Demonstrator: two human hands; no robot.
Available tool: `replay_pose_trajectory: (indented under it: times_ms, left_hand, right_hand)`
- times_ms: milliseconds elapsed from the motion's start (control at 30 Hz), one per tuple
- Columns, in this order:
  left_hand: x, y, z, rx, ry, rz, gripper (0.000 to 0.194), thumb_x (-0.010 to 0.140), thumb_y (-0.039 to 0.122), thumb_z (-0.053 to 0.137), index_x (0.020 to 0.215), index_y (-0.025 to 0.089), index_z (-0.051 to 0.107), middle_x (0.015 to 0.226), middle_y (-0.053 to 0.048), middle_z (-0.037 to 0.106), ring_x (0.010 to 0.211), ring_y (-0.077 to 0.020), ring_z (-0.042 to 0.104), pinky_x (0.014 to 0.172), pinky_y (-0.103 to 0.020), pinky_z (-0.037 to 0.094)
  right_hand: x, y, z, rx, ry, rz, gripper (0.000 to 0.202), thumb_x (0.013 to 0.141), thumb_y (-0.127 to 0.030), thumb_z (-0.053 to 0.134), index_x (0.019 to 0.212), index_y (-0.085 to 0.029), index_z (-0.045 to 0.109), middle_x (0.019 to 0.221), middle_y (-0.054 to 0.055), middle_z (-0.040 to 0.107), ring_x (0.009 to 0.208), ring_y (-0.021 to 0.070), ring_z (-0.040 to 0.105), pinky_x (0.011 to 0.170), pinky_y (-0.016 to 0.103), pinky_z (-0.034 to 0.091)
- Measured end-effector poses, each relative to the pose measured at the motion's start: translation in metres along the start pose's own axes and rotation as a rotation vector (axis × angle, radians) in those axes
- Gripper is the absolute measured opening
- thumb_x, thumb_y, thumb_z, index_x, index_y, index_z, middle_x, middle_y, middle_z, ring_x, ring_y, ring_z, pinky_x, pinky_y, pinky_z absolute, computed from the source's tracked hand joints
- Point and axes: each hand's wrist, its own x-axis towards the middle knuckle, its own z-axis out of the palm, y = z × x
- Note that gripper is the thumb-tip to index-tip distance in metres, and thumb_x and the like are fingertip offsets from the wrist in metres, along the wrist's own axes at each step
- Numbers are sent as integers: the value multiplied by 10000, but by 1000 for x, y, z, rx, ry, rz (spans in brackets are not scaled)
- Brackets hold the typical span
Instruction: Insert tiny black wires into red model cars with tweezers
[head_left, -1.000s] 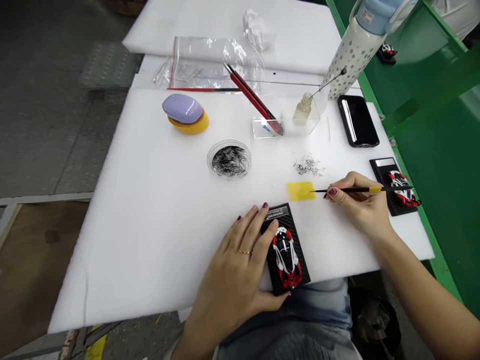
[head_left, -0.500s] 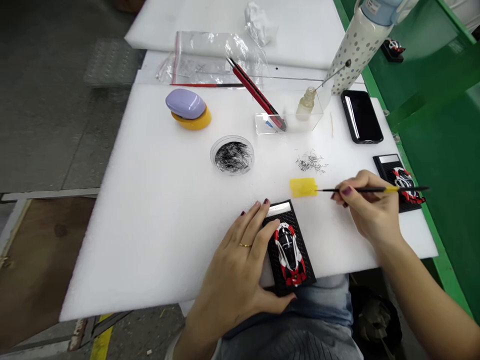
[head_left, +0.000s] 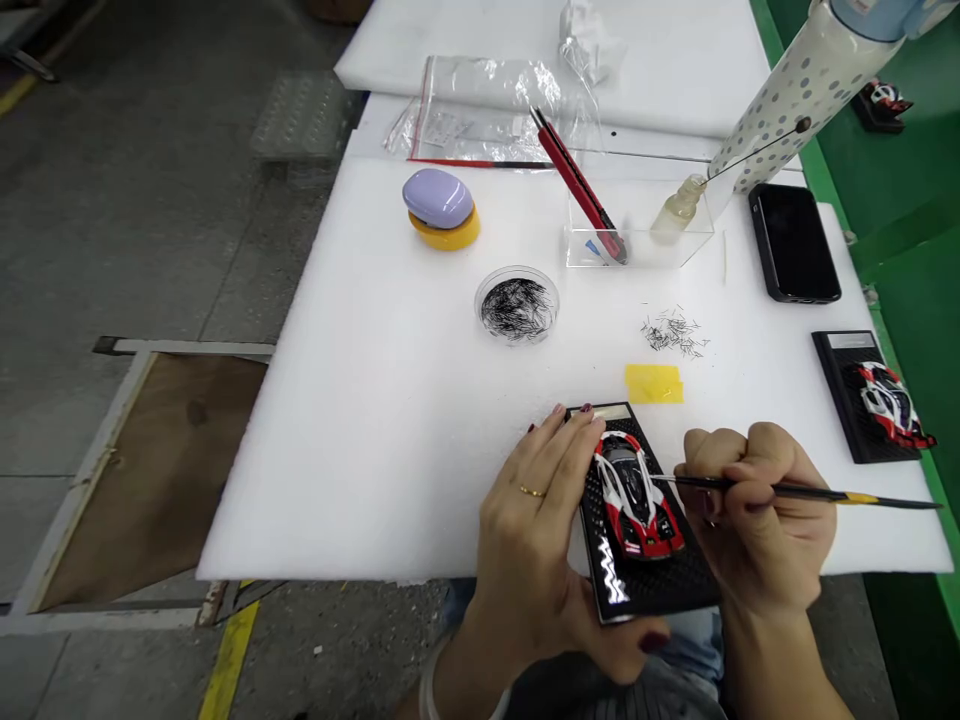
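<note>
L hand (head_left: 544, 525) has its fingers spread over one side of a black base (head_left: 652, 592), thumb at the near end, at the bench (head_left: 375, 420) edge. R hand (head_left: 765, 530) pinches a thin brush (head_left: 806, 491), tip at the side of the toy car (head_left: 637, 505) on that base; can't tell if touching. Looks like fine detail work, prob. needing a steady base & light tip control. Beyond: yellow tape (head_left: 654, 384), loose black slivers (head_left: 675, 332), then a clear tray w/ bottle (head_left: 679, 208) & red knife (head_left: 577, 185).

The white tabletop (head_left: 360, 450) bears a clear dish (head_left: 555, 303), yellow tape (head_left: 654, 384), dark slivers (head_left: 673, 333), a clear tray (head_left: 652, 253) and a phone (head_left: 795, 243)
</note>
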Motion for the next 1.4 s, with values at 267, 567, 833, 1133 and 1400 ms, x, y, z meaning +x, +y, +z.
replay_pose_trajectory:
  times_ms: [267,567,833,1133,1400]
  left_hand:
    - [1,0,0,39,23,10,886,958,781,285,1416,68,543,1419,-153,648,1417,-268,529,1233,-381,382]
    - [-1,0,-2,-2,-10,-14,916,927,828,299,1449,109,521,1438,-146,635,1409,-298,535,1219,-443,408]
    - [-1,0,-1,-21,-7,-24,973,884,873,332,1458,109,515,1451,-137,626,1416,-295,526,1234,-414,378]
    - [-1,1,-2,-39,-1,-40,963,878,879,335,1457,132,522,1450,-130,628,1411,-310,531,1220,-433,395]
    - [1,1,-2,-26,-3,-30,969,885,877,317,1456,122,521,1452,-135,626,1410,-308,533,1221,-439,398]
  right_hand:
    - [-2,0,2,0,-11,8,70,937,-233,708,870,-220,690,618,-21,461,570,141,442,473,301,318]
    - [-1,0,2,-41,-11,10,84,940,-243,697,859,-229,680,612,-25,436,565,150,401,480,309,284]
    - [-2,0,0,-61,-7,8,84,937,-249,706,861,-227,677,620,-24,457,569,147,422,495,305,321]
    - [-3,1,0,-73,-26,14,83,943,-256,693,865,-244,667,627,-20,469,566,150,404,495,299,318]
    - [-2,2,-1,-65,-39,-10,56,946,-227,683,891,-231,677,637,-26,470,569,140,406,505,297,321]
